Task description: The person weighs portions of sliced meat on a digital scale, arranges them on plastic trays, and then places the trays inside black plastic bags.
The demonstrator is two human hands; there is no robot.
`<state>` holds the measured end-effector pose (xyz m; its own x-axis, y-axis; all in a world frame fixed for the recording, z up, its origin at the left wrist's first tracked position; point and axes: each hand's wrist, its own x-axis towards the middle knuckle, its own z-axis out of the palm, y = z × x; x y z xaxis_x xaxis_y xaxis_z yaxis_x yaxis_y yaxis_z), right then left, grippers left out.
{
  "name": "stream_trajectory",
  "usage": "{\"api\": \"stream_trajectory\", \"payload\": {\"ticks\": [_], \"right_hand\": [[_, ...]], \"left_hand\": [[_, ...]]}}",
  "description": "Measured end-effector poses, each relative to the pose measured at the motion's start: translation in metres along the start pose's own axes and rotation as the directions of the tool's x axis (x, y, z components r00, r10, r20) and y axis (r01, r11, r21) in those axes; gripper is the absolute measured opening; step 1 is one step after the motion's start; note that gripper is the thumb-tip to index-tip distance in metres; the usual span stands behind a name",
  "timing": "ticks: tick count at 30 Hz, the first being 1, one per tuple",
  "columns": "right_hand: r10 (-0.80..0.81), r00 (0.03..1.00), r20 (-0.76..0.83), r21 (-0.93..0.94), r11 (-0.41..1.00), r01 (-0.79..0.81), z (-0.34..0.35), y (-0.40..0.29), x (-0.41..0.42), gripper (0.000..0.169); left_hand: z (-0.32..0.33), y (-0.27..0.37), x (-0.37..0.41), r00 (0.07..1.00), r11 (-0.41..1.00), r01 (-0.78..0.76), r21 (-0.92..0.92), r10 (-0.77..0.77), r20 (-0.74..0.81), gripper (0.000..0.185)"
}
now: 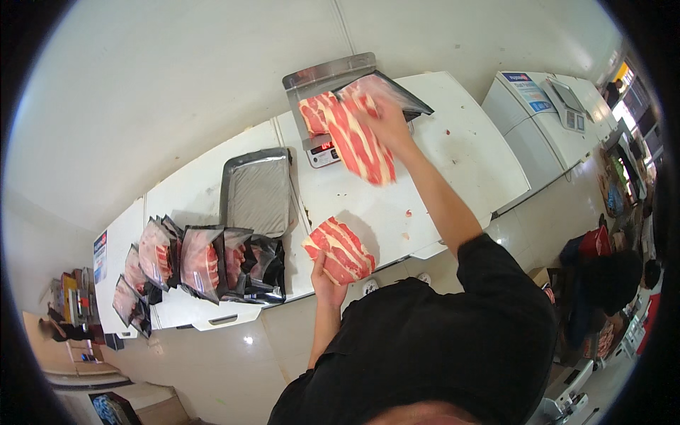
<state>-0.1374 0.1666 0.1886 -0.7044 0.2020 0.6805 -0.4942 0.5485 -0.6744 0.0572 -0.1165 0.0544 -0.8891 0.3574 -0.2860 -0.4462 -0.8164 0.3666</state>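
Observation:
My left hand [326, 284] holds a stack of marbled raw meat slices [341, 252] above the front edge of the white freezer top [451, 133]. Up by the wall, my right hand [385, 119] grips a long marbled meat slice [361, 146], which hangs down over a digital kitchen scale [322, 155]. A metal tray [329, 71] rests on the scale. Another piece of meat [317, 111] lies on that tray, beside a clear and black plastic pouch [406, 95] with meat in it. My right fingers are blurred and partly hidden.
An empty metal tray [257, 194] lies left of the scale. Several meat-filled pouches [202, 260] stand farther left. Small meat scraps dot the freezer top. A second scale [568, 106] sits on another freezer at the right. Another person [600, 281] is at the far right.

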Motion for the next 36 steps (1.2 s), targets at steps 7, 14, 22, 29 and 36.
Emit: {"api": "stream_trajectory", "payload": {"ticks": [7,14,22,29,36], "right_hand": [[0.362,0.911,0.199,-0.142,0.930,-0.339,0.066,0.049,0.099,0.048],[0.160,0.985,0.070,0.228,0.958,-0.172,0.026,0.018,-0.018,0.039],[0.503,0.720,0.478,0.251,0.707,-0.661,-0.042,-0.012,-0.200,0.030],[0.554,0.716,0.425,0.391,0.601,-0.697,-0.048,-0.041,-0.248,0.047],[0.588,0.620,0.519,0.420,0.457,-0.784,-0.052,-0.023,-0.256,0.038]], "left_hand": [[0.004,0.002,-0.004,1.000,1.000,0.000,0.010,0.000,0.008,0.051],[0.010,0.012,0.003,0.999,0.999,0.042,-0.014,-0.042,-0.017,0.050],[0.035,-0.013,0.036,0.961,0.960,0.261,0.100,-0.269,0.072,0.047],[0.048,-0.047,0.046,0.954,0.932,0.268,0.245,-0.291,0.066,0.045],[0.031,-0.051,0.043,0.964,0.888,0.185,0.422,-0.248,0.099,0.026]]}}
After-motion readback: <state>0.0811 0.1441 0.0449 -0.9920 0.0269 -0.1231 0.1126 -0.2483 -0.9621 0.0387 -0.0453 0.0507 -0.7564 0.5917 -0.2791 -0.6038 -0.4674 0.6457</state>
